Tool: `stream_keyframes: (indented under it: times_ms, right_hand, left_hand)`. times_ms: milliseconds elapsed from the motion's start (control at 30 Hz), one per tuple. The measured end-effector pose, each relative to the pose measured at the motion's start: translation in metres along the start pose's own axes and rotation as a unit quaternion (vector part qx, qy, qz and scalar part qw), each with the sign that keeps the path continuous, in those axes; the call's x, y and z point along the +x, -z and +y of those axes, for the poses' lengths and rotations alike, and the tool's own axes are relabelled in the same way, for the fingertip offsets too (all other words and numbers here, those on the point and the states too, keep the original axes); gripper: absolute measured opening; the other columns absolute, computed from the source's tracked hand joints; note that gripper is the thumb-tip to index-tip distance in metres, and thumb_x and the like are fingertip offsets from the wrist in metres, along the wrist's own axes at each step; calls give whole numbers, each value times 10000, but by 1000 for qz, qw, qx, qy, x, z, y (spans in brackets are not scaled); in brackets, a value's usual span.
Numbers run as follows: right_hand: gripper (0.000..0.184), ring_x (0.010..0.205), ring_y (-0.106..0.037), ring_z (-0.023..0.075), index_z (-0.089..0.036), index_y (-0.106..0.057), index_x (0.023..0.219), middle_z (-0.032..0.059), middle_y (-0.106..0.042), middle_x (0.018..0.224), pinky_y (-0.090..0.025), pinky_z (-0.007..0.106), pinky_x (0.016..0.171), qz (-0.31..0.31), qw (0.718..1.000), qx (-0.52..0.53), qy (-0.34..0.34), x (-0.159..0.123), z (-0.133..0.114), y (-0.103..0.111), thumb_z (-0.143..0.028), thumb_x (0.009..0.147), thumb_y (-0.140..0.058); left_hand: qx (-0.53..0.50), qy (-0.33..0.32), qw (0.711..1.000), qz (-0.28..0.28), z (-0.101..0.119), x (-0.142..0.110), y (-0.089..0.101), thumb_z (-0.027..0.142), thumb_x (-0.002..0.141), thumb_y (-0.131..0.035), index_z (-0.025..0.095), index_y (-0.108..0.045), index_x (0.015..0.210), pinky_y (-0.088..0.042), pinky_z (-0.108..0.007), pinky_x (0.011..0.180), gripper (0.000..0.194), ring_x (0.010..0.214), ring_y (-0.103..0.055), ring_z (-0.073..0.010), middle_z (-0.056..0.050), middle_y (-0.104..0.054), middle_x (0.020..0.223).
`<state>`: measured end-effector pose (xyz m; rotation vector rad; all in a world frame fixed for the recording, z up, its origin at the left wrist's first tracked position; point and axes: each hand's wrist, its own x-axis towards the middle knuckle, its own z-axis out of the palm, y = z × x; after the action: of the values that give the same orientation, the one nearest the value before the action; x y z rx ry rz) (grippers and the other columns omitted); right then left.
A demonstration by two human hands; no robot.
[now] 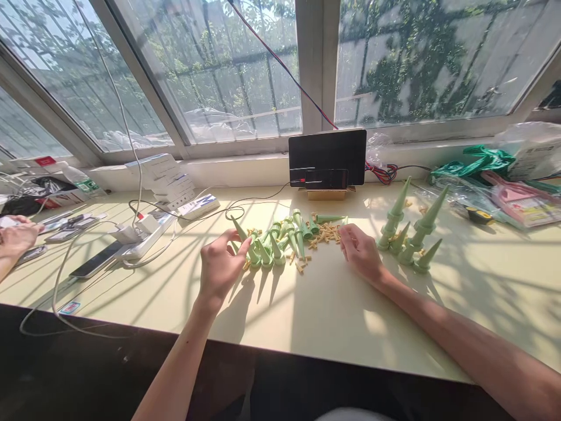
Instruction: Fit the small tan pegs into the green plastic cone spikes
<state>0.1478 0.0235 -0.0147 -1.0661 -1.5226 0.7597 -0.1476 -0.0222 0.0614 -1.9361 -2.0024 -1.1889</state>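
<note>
Left hand (222,260) pinches a green conical spike (239,228), tip up, long axis leaning left; right hand (362,251) half-curled, contents unclear; cream table (272,327) beneath both, windows (236,76) beyond.

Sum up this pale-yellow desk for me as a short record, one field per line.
Left hand: thumb and fingers at a pale-green, plastic-looking cone; grip unclear
Right hand: beside small tan, plastic-looking pieces; contents hidden
Middle: jumbled pale-green cones
Right side: upright pale-green cones, some stacked
Back: black rectangular screen on a brown stand
Far left: another person's hand
</note>
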Motion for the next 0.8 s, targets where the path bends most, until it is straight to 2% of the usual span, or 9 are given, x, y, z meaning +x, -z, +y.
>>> stream_keyframes:
  times_ms: [167, 567, 700, 800]
  right_hand:
    - [347, 474, -434, 97, -219, -525, 862, -36, -460, 637, -329, 232, 441, -4, 1000, 4, -1, -1, -2, 1, -532, 991, -451]
    - [369, 487, -442, 99, -213, -529, 868, -34, -471, 644, -339, 234, 457, -12, 1000, -3, -15, -2, -3, 0, -554, 985, -450]
    - [359, 487, -435, 97, -214, -526, 857, -34, -474, 646, -335, 233, 461, -11, 1000, -7, -8, -2, -3, 0, -539, 990, -452]
    - [350, 495, -445, 99, -213, -532, 857, -34, -471, 641, -340, 233, 467, -6, 1000, -8, -2, -2, -3, 0, -527, 993, -455]
  left_hand:
    - [-10, 13, 1000, -17, -5, -9, -8, 351, 829, -664, 205, -686, 955, -466, -245, 565, 195, 429, -552, -88, 25, -741, 818]
    - [-13, -6, 1000, 22, -15, -14, -17, 343, 835, -681, 192, -694, 952, -480, -240, 549, 191, 403, -534, -72, 14, -739, 823]
    - [-4, 0, 1000, 30, -12, -16, -13, 358, 826, -695, 192, -704, 965, -489, -243, 566, 216, 421, -551, -78, 6, -749, 845]
    - [18, -27, 998, 55, -7, -20, -3, 342, 836, -694, 185, -709, 953, -490, -248, 590, 196, 434, -561, -85, 19, -731, 753]
